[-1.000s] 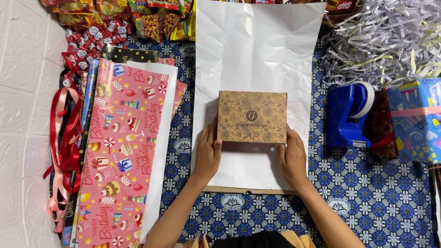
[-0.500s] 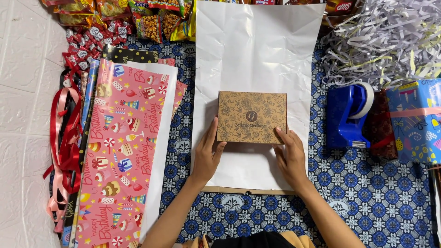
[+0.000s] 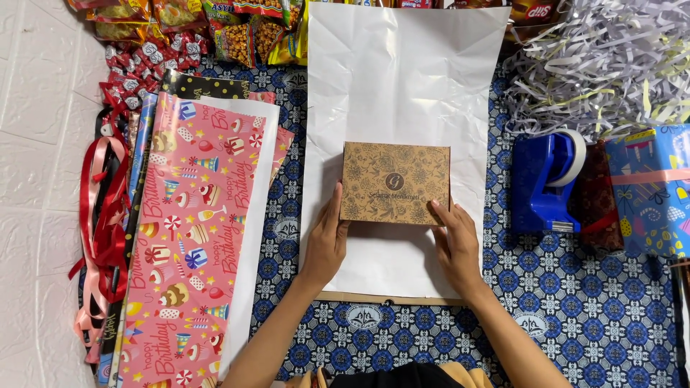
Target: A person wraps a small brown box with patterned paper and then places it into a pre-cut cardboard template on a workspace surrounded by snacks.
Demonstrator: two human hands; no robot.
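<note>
- Head view: a brown patterned cardboard box [image 3: 395,182] lies flat on a large sheet of white wrapping paper [image 3: 402,79], toward the sheet's near half and roughly centred across it.
- The left hand [image 3: 327,241] rests at the box's near-left corner, fingers loosely spread and lying along the edge, thumb at the side; it steadies the box and does not lift it.
- The right hand [image 3: 456,244] touches the near-right corner with its fingertips [image 3: 436,208], fingers stretched out and close together, palm on the paper.
- To do this step well, I judge the box should sit square to the sheet's edges, with like margins left and right; pressing lightly at both corners keeps the creased paper from sliding.
- Edges: the near paper edge lies just behind the wrists, over a thin brown strip; the far edge runs well beyond the box.
- Room: the left margin ends near a pink birthday-print wrapping sheet [image 3: 194,237]; on the right a blue tape dispenser [image 3: 544,179] stands apart from the sheet, with shredded paper filler [image 3: 611,65] behind it. Red ribbons [image 3: 100,223] lie far left.
</note>
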